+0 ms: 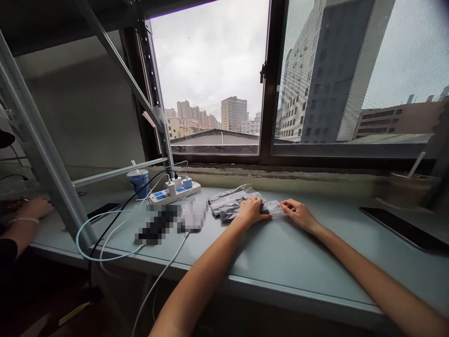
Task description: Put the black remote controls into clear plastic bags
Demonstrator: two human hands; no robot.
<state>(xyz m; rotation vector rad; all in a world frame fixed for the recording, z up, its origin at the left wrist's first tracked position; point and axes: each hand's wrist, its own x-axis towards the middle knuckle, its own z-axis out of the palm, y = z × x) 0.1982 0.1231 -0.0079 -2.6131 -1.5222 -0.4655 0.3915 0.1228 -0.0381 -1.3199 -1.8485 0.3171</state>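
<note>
On the pale table, below the window, lies a small stack of flat dark grey packets [224,197] in clear plastic. My left hand [249,211] presses down on the front one, its fingers curled over the dark contents and the thumb stretched to the right. From that packet a clear plastic bag end [274,208] sticks out to the right. My right hand [299,215] pinches the edge of this plastic between thumb and fingertips. What exactly is inside the packet cannot be made out.
A white power strip [175,191] with plugged-in chargers and a blue paper cup [138,183] stand left. Cables run to two pixelated items. A black phone [403,228] and brown drink cup [407,189] are right. A metal shelf post [52,145] separates another person's hand [37,208].
</note>
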